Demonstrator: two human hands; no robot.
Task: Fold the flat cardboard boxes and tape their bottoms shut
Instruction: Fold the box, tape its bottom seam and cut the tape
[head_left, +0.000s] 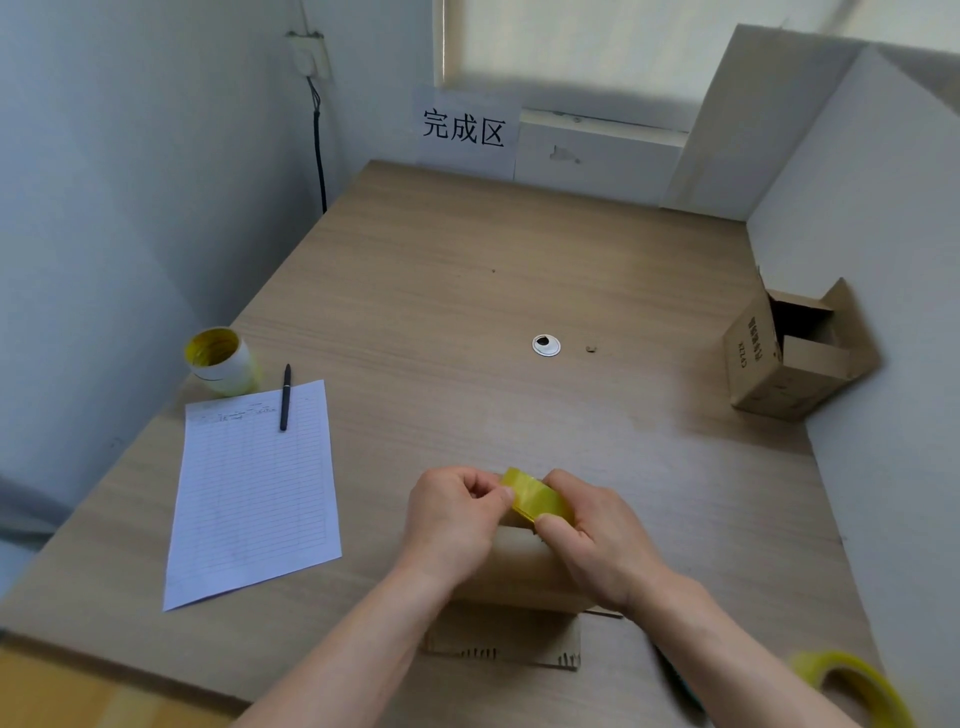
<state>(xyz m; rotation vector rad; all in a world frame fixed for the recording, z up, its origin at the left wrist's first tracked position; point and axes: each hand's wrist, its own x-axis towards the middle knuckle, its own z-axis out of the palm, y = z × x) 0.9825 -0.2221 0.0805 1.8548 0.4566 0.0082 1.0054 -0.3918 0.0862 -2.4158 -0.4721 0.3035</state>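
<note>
A small cardboard box (511, 571) stands on the wooden table (467, 291) near the front edge, mostly hidden under my hands. A yellow roll of tape (535, 496) rests against its top far edge. My right hand (597, 540) grips the roll from the right. My left hand (457, 514) pinches the roll's left side, at what looks like the tape end. A flap (519, 642) of the box lies flat toward me.
A folded box (789, 358) lies on its side at the right wall, opening showing. A lined sheet (254, 488) with a black pen (285, 396) lies left, a stack of tape rolls (221, 359) behind it. Another tape roll (857, 686) sits at bottom right.
</note>
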